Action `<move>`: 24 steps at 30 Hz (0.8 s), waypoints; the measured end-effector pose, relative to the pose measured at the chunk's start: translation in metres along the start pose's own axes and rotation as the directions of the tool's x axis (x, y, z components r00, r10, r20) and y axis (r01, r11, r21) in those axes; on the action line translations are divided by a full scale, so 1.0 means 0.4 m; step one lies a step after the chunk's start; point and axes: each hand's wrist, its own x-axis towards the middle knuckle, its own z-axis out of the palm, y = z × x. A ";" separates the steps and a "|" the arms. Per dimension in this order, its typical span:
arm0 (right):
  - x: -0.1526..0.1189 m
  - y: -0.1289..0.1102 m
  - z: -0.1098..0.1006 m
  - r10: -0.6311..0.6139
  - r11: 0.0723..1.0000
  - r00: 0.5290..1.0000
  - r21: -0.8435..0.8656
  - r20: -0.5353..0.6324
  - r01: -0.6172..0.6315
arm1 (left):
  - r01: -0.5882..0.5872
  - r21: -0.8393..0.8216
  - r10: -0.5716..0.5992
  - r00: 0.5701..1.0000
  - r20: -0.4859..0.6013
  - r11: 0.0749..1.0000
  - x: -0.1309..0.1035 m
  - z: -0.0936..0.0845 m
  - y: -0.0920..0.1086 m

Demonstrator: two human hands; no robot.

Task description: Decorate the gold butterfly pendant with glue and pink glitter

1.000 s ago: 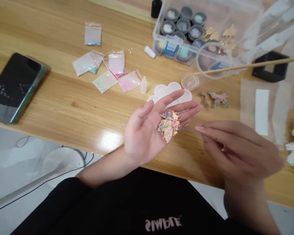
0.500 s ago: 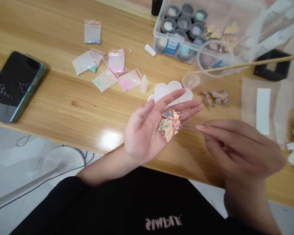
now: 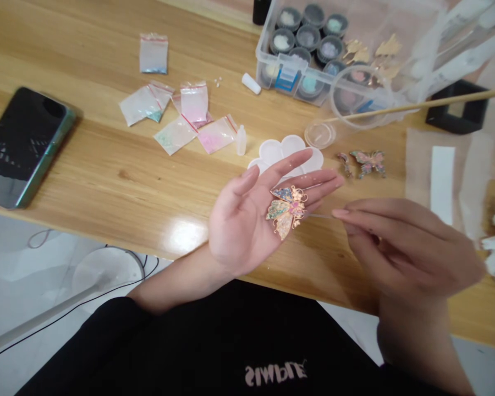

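My left hand (image 3: 247,220) lies palm up with its fingers stretched out. On its palm and fingers rests a gold-edged butterfly ornament (image 3: 287,212) with blue, green and pale wings and a pink centre. To the right, my right hand (image 3: 408,247) pinches a thin clear tool (image 3: 319,216), whose tip reaches the ornament's right edge. Beyond the left fingertips lies a second butterfly ornament (image 3: 370,164), with a small matching piece (image 3: 345,165) beside it. A white flower-shaped palette (image 3: 292,147) is partly hidden behind the left fingers.
A clear box (image 3: 268,55) holds small pots and gold pieces. A wooden stick (image 3: 429,103) crosses a clear cup. Glitter bags (image 3: 176,135), a small bottle (image 3: 241,141) and its white cap (image 3: 251,83) lie left of it. A phone (image 3: 25,143) is far left.
The table items appear shifted very slightly left in view. My right hand has moved a little to the right; my left hand and the ornament look nearly still.
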 end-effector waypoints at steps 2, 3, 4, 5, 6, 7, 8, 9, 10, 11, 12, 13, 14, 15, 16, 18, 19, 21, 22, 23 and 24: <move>-0.002 0.001 -0.002 0.011 1.000 1.000 -0.026 0.014 -0.011 | 0.003 0.000 -0.003 1.000 0.010 1.000 0.000 -0.001 0.000; -0.003 0.002 -0.003 0.014 0.999 1.000 -0.032 0.009 -0.014 | 0.005 0.000 -0.005 1.000 0.015 1.000 0.001 -0.002 0.000; -0.005 0.002 -0.003 0.015 0.999 1.000 -0.033 0.004 -0.015 | 0.007 -0.001 -0.007 1.000 0.017 1.000 0.001 -0.002 -0.001; -0.006 0.003 -0.003 0.011 1.000 1.000 -0.028 0.001 -0.011 | 0.008 -0.002 -0.008 1.000 0.015 1.000 0.001 -0.002 -0.001; -0.006 0.003 -0.003 0.006 1.000 1.000 -0.021 -0.003 -0.006 | 0.006 -0.004 -0.005 1.000 0.012 1.000 0.001 -0.001 -0.001; -0.007 0.003 -0.003 0.005 1.000 1.000 -0.014 -0.001 -0.005 | 0.002 -0.005 -0.002 1.000 0.007 1.000 0.001 -0.001 -0.001; -0.006 0.002 -0.002 0.009 1.000 1.000 -0.010 0.002 -0.009 | -0.002 -0.005 0.002 1.000 0.002 1.000 0.001 0.000 0.000; -0.006 0.001 -0.001 0.012 1.000 1.000 -0.007 0.009 -0.012 | -0.004 -0.005 0.004 1.000 -0.003 1.000 0.001 0.000 0.000; -0.005 0.000 -0.001 0.016 1.000 1.000 -0.003 0.021 -0.016 | -0.006 -0.006 0.006 1.000 -0.008 1.000 0.000 0.001 0.000; -0.004 -0.001 0.000 0.020 1.000 1.000 0.002 0.021 -0.020 | -0.007 -0.006 0.007 1.000 -0.010 1.000 0.000 0.001 0.000; -0.003 -0.002 0.001 0.023 1.000 1.000 0.008 0.016 -0.023 | -0.005 -0.008 0.005 1.000 -0.009 1.000 0.000 0.002 0.000; -0.002 -0.003 0.002 0.023 1.000 1.000 0.014 0.011 -0.023 | -0.001 -0.012 0.001 1.000 -0.005 1.000 0.000 0.002 0.000; -0.002 -0.003 0.003 0.019 1.000 1.000 0.021 0.001 -0.019 | 0.003 -0.018 -0.003 1.000 0.000 1.000 0.000 0.002 0.000; -0.002 -0.003 0.003 0.016 1.000 1.000 0.027 -0.007 -0.016 | 0.008 -0.025 -0.008 1.000 0.005 1.000 -0.001 0.002 0.001; -0.002 -0.002 0.004 0.015 0.999 1.000 0.029 -0.011 -0.015 | 0.012 -0.031 -0.012 1.000 0.008 0.999 -0.001 0.002 0.001; -0.002 -0.001 0.004 0.009 1.000 1.000 0.022 -0.003 -0.009 | 0.011 -0.036 -0.010 1.000 0.006 0.999 -0.001 0.003 0.001; -0.002 -0.001 0.004 0.005 1.000 1.000 0.016 0.000 -0.005 | 0.007 -0.033 -0.007 1.000 0.001 0.999 0.000 0.003 0.002; -0.002 -0.001 0.003 0.003 1.000 1.000 0.012 0.002 -0.003 | -0.002 -0.025 0.002 1.000 -0.001 1.000 0.000 0.003 0.002; -0.002 -0.002 0.002 0.003 1.000 1.000 0.012 0.002 -0.003 | -0.004 -0.022 0.004 1.000 0.000 1.000 0.000 0.003 0.001; -0.001 -0.002 0.001 0.006 1.000 1.000 0.014 0.006 -0.007 | -0.006 -0.021 0.006 1.000 0.002 1.000 0.000 0.003 0.001; -0.001 -0.003 0.001 0.011 1.000 1.000 0.018 0.013 -0.011 | -0.006 -0.021 0.006 1.000 0.006 1.000 0.000 0.003 0.001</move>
